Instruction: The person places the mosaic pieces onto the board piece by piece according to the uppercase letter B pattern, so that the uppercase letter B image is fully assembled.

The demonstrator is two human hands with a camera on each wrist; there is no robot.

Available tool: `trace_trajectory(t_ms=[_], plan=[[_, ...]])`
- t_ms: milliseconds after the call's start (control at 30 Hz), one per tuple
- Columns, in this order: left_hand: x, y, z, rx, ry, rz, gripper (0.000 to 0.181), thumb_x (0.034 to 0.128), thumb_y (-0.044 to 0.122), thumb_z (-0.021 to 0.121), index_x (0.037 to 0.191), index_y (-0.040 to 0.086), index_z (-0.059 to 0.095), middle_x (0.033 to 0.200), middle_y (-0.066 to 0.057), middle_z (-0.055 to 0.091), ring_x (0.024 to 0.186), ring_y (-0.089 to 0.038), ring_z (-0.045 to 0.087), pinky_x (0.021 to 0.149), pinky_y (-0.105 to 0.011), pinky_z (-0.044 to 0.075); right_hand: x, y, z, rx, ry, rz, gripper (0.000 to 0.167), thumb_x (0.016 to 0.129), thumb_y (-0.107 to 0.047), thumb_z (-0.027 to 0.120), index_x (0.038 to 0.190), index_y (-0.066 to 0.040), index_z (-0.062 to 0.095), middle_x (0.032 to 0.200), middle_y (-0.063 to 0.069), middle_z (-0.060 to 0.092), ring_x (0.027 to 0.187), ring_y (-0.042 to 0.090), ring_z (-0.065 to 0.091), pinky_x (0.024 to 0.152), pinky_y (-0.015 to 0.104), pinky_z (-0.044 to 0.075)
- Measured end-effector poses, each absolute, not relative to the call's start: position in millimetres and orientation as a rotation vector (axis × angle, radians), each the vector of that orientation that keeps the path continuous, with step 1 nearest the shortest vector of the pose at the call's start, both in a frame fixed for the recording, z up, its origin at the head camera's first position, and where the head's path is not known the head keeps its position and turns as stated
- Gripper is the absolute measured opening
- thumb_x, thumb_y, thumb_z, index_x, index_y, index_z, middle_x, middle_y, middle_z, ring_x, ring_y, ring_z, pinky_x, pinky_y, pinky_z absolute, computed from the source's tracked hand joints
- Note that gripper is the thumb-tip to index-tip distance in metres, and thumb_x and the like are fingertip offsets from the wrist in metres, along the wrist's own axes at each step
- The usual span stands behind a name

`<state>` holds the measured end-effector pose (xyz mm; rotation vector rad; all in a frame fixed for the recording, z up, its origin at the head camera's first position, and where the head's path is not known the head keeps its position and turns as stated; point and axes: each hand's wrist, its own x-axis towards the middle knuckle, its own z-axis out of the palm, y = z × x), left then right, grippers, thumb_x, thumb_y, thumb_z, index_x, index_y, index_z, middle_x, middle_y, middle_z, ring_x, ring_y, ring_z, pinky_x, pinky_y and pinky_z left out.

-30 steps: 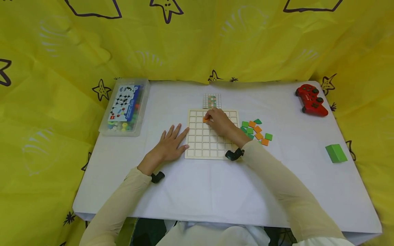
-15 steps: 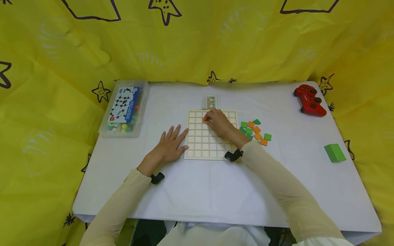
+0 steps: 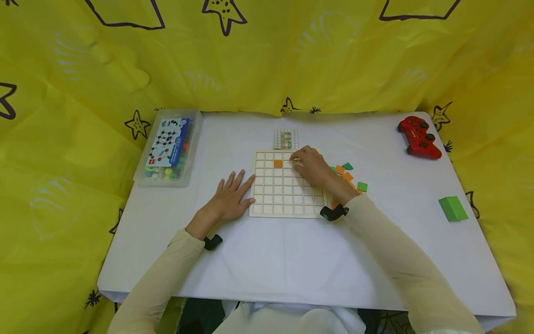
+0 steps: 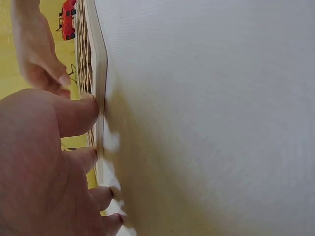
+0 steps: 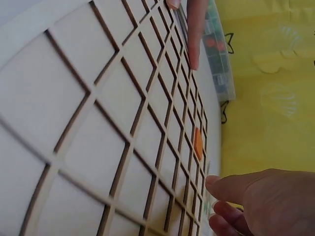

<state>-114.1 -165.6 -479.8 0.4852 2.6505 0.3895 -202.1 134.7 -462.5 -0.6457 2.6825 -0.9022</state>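
An orange square tile [image 3: 277, 163] lies in a cell of the pale wooden grid board [image 3: 268, 200], in the second row from the back; the right wrist view shows the tile [image 5: 198, 143] too. The right hand [image 3: 314, 168] is over the board's back right part, fingers bent, nothing visible between thumb and fingers [image 5: 256, 196]. Fingers spread, the left hand [image 3: 228, 199] rests on the table, its thumb and index finger touching the board's left edge; the left wrist view shows the thumb [image 4: 78, 115] against that edge. Green and orange tiles [image 3: 347, 176] lie right of the board, partly hidden by the right arm.
Behind the board lies a small patterned grid card [image 3: 286, 138]. A clear box of colourful parts [image 3: 168, 147] stands at the back left. On the right are a red game controller [image 3: 419, 138] and a green block [image 3: 453, 208]. A yellow curtain [image 3: 250, 60] hangs behind the table.
The right hand has let go of the orange tile, which stays in its cell, and has moved right across the board. The left hand has stayed in place.
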Motion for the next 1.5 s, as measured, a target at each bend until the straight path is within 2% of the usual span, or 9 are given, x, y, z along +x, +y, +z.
trace_trajectory(t_ms=[267,400,600,733,1000,1233,1500], plan=[[-114.4,-166.6,-481.8,0.479,2.652,0.390,0.074,0.1110,0.052,0.040,0.172,0.025,0.008,0.178,-0.013,-0.005,0.163,-0.041,-0.008,0.127,-0.067,0.000,-200.0,201.8,-455.1,-0.410,2.654,-0.945,0.038,0.110,-0.015,0.058,0.143,0.003,0.057,0.141,0.029,0.048,0.129,0.046,0.051,0.108,0.061,0.044],[-114.0,-166.3,-482.8,0.483,2.659,0.393,0.074,0.1109,0.053,0.040,0.172,0.025,0.008,0.178,-0.013,-0.004,0.163,-0.041,-0.008,0.127,-0.067,0.000,-192.6,236.0,-450.6,-0.289,2.655,-0.930,0.042,0.109,-0.019,0.059,0.146,0.002,0.055,0.144,0.028,0.047,0.132,0.046,0.049,0.110,0.063,0.043],[-114.2,-165.6,-479.2,0.480,2.648,0.397,0.074,0.1113,0.052,0.040,0.172,0.025,0.007,0.178,-0.012,-0.005,0.163,-0.041,-0.009,0.128,-0.067,-0.001,-175.2,282.7,-448.3,-0.160,2.599,-0.873,0.050,0.108,-0.026,0.060,0.145,0.006,0.050,0.139,0.031,0.049,0.128,0.047,0.049,0.109,0.064,0.042],[-113.6,-165.1,-479.1,0.479,2.648,0.388,0.074,0.1114,0.053,0.039,0.172,0.025,0.007,0.178,-0.013,-0.006,0.163,-0.041,-0.009,0.128,-0.067,0.000,-161.9,307.1,-454.0,-0.147,2.577,-0.830,0.050,0.107,-0.025,0.063,0.140,0.011,0.051,0.133,0.032,0.051,0.123,0.047,0.050,0.108,0.063,0.042],[-114.4,-166.7,-483.4,0.501,2.661,0.392,0.073,0.1113,0.053,0.039,0.172,0.025,0.009,0.178,-0.014,-0.004,0.163,-0.041,-0.008,0.127,-0.068,0.000,-144.8,322.0,-465.0,-0.102,2.616,-0.843,0.046,0.108,-0.024,0.060,0.139,0.008,0.051,0.132,0.030,0.050,0.120,0.044,0.048,0.103,0.057,0.043],[-114.1,-166.9,-483.3,0.501,2.663,0.410,0.073,0.1112,0.052,0.040,0.172,0.025,0.009,0.178,-0.014,-0.004,0.163,-0.041,-0.008,0.127,-0.068,0.000,-140.5,319.6,-466.9,-0.111,2.611,-0.899,0.048,0.108,-0.024,0.062,0.145,0.006,0.051,0.140,0.030,0.045,0.128,0.046,0.045,0.107,0.062,0.040],[-114.0,-166.7,-484.4,0.496,2.666,0.412,0.073,0.1110,0.053,0.040,0.172,0.025,0.009,0.178,-0.013,-0.003,0.163,-0.041,-0.008,0.127,-0.068,0.000,-135.5,315.9,-475.1,-0.198,2.723,-0.929,0.037,0.108,-0.013,0.060,0.139,0.007,0.057,0.133,0.030,0.050,0.117,0.043,0.053,0.098,0.055,0.044]])
